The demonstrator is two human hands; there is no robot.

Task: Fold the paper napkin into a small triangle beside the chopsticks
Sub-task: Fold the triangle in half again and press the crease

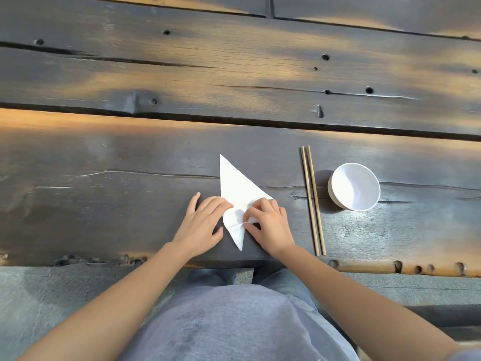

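A white paper napkin (pixel 235 187) lies folded into a long triangle on the dark wooden table, one tip pointing away and one toward the near edge. My left hand (pixel 205 220) rests flat on its left side, fingers spread over the paper. My right hand (pixel 268 221) pinches a fold of the napkin near its middle, with fingers bent over the right corner. A pair of wooden chopsticks (pixel 312 199) lies side by side to the right of the napkin, a hand's width from my right hand.
A white bowl (pixel 355 187) stands just right of the chopsticks. The table (pixel 130 165) is made of rough planks with gaps and knot holes. Its near edge runs just below my wrists, with a grey floor beneath.
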